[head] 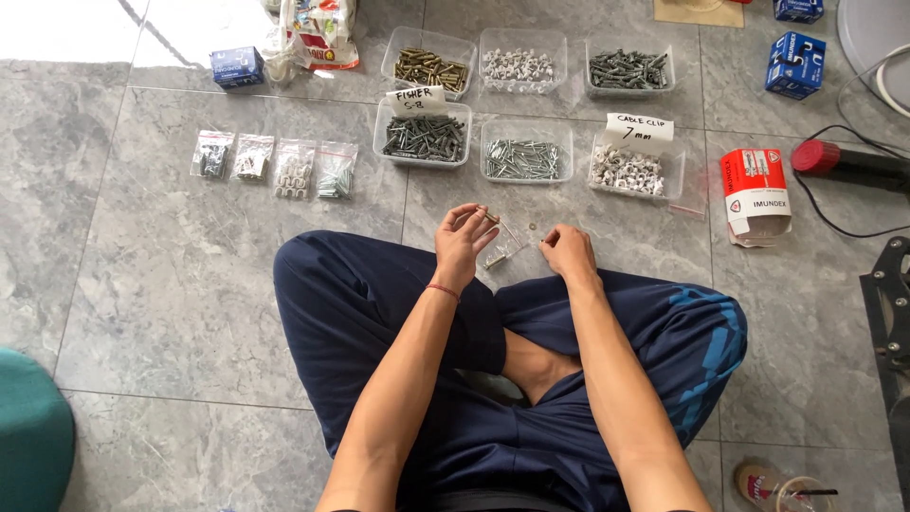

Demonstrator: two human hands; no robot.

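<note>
Head view: the left hand [463, 239] is raised just above the floor at centre frame, fingers curled narrowly, thumb and fingertips pinching a small brass-coloured fastener [490, 216]. The fastener's long axis runs from upper left to lower right of the frame; which end is the head cannot be told. The right hand [567, 250] sits just right of it, fingers closed in a narrow pinch on the edge of a small clear plastic bag [500, 252] that lies between the two hands; what the bag contains is too small to tell. The person sits cross-legged in dark blue clothing on a grey marble-pattern tile floor [171, 284]. Above the hands, in the upper centre of the frame, six clear plastic tubs stand in two rows of three: the near row holds dark screws [424, 138], silver nails [524, 158] and white cable clips [627, 170]; the far row holds brass-coloured fasteners [428, 68], white clips [518, 65] and grey wall plugs [628, 69]. Four small filled zip bags [275, 163] lie in a row at upper left. A red and white carton [755, 192] lies at right, with a red-ended tool [844, 163] and black cable beyond it. Blue boxes [794, 64] sit at upper right.
</note>
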